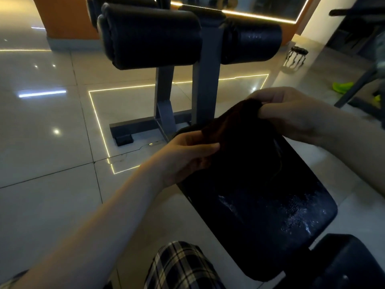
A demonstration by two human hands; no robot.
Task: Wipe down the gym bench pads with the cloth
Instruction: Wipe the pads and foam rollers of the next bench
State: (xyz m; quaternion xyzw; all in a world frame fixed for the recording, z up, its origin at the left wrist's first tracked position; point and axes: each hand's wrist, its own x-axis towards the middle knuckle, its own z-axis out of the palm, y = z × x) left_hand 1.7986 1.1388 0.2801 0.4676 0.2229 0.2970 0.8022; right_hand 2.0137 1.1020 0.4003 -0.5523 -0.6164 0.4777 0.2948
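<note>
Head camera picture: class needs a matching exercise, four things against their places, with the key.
1 dark brown cloth
2 black cylindrical roller pads
3 flat black seat pad
4 neon green item

A on tiled floor, far right
B high on grey steel post
C gripped by left hand and right hand
D below the cloth, glistening specks

Pairs: 1-C, 2-B, 3-D, 4-A

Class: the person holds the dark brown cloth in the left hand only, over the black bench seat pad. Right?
No. The head view shows left hand and right hand both gripping the dark brown cloth over the black bench seat pad.
</note>
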